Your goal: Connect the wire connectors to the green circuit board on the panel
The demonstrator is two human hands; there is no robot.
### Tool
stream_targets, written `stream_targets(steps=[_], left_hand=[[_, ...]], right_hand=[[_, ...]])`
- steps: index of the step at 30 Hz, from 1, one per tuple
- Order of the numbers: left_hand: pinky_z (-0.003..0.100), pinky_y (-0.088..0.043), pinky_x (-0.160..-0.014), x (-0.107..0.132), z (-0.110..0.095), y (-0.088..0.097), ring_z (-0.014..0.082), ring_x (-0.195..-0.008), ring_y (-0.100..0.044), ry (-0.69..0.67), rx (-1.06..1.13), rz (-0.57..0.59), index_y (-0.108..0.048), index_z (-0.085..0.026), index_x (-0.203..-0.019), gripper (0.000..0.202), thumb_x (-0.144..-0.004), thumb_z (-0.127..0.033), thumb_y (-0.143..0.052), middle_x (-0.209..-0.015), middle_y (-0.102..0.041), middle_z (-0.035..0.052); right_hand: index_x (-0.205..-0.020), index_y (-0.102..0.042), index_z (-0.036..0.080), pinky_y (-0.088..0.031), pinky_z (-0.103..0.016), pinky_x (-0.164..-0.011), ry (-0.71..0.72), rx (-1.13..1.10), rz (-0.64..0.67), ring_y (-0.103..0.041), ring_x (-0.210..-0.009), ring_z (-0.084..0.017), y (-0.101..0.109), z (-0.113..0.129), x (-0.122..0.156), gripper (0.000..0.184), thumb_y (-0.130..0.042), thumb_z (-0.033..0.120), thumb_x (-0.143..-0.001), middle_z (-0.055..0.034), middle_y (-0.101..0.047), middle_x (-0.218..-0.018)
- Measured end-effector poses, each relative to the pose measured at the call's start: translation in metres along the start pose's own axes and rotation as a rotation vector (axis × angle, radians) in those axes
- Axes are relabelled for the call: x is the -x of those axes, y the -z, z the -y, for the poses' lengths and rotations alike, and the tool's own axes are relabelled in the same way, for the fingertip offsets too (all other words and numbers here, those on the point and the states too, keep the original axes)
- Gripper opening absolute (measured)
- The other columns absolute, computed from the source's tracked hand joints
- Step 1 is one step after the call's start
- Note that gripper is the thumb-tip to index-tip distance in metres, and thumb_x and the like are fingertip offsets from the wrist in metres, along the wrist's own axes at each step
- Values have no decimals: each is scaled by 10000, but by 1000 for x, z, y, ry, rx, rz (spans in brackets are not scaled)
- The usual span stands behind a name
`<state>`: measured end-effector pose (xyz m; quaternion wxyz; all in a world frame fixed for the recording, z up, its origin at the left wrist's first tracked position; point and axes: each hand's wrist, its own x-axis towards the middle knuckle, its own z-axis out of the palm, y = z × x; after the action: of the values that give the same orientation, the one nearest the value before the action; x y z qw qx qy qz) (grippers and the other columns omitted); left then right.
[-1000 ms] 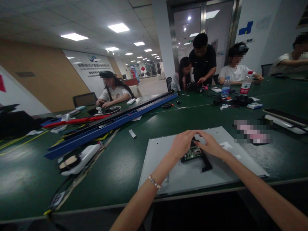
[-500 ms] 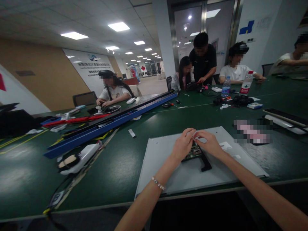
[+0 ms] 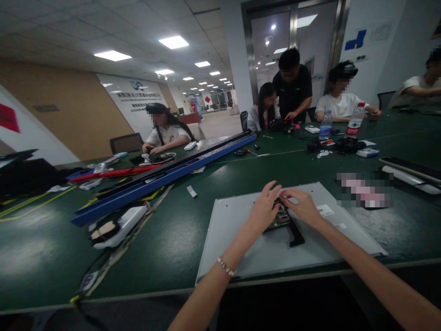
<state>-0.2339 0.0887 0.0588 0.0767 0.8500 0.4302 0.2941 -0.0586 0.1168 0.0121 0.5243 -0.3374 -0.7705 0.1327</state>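
A green circuit board (image 3: 283, 219) in a black frame lies on a flat light-grey panel (image 3: 234, 248) in front of me. One black arm (image 3: 296, 234) of the frame reaches toward me and ends in a hook. My left hand (image 3: 262, 208) is over the board's left side, its fingers stretched and apart, the thumb close to the board. At the board's far right corner, my right hand (image 3: 302, 206) has thumb and index finger pinched together. Whatever sits between those fingertips is too small to make out. Both hands partly cover the board.
Left of the panel lie a white device with a black strap (image 3: 120, 225) and a long blue rail (image 3: 165, 179). A small white strip (image 3: 192, 191) is nearby. Two bottles, a blue-labelled one (image 3: 325, 126) and a red-capped one (image 3: 354, 122), stand farther back. Several people sit or stand around the table.
My left fingers have lifted and spread away from the right fingertips, where both hands met before. My right hand keeps its pinch near the board's far corner.
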Motion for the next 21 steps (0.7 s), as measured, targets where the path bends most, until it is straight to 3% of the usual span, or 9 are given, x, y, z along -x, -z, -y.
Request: stream_targets(steps=[5, 8, 11, 15, 21], left_hand=[[453, -290, -1139, 26, -10, 14, 298, -1407, -278, 211, -96, 92, -332, -131, -1423, 617, -863, -284, -540, -1526, -258, 184], [517, -212, -1142, 47, -6, 18, 356, -1436, -174, 388, -159, 199, -270, -108, -1462, 715, -873, -425, -522, -1549, -185, 227], [519, -198, -1136, 63, 2, 21, 372, -1443, -121, 491, -128, 320, -205, -86, -1491, 833, -862, -549, -492, -1552, -133, 262], [481, -182, -1149, 74, 8, 21, 354, -1449, -102, 479, -93, 386, -163, -81, -1507, 909, -831, -571, -524, -1556, -120, 259], [484, -139, -1164, 79, 11, 16, 320, -1458, -85, 415, -108, 387, -198, -126, -1504, 860, -835, -564, -515, -1570, -154, 195]], right_hand=[[-938, -681, 220, -524, -348, -786, -110, 66, -34, -680, -808, -204, 1, -7, 3, 166, -537, 287, -893, -36, -731, -924], [-943, -685, 224, -523, -351, -782, -152, 116, -20, -689, -798, -210, 2, -12, 5, 183, -531, 307, -891, -29, -738, -916], [-944, -690, 229, -520, -352, -775, -167, 159, -10, -692, -806, -218, 3, -14, 6, 194, -526, 316, -886, -27, -742, -913], [-939, -695, 229, -517, -356, -769, -182, 198, 10, -693, -821, -230, 4, -15, 8, 207, -519, 324, -884, -36, -744, -903], [-963, -694, 224, -498, -361, -824, -172, 212, 56, -681, -910, -234, 13, -15, -5, 220, -502, 305, -891, -37, -739, -972]])
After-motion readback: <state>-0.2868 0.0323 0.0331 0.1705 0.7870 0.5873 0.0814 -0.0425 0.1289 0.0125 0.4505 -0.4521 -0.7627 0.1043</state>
